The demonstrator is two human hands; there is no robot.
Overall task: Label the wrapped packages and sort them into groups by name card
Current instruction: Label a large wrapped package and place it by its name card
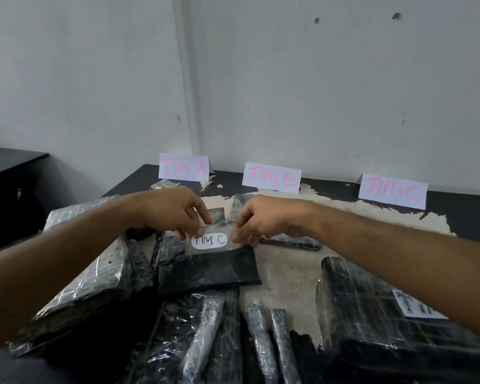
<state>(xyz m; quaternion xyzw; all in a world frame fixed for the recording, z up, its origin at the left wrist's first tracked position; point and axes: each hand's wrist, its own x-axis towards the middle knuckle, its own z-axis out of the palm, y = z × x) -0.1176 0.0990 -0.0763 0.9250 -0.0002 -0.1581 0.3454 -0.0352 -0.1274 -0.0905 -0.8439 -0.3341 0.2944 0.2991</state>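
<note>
1. A clear tape strip carrying a white oval label marked "TIM C" is pinched at its left end by the left hand and at its right end by the right hand; fingers of both are curled on the tape.
2. The label is held just over the far edge of a flat black plastic-wrapped package at table centre; contact with the package cannot be told.
3. A worn black table top is seen, with the dark coating peeled to a bare pale patch across the middle.
4. Three folded white name cards with pink lettering stand along the far edge by the wall: "TIM A" card, "TIM B" card, "TIM C" card.
5. More black film-wrapped packages are piled at near left and near centre; a large one at near right bears a white label, only partly readable.
6. A grey-white wall with small marks is behind; a dark cabinet sits at far left.
</note>
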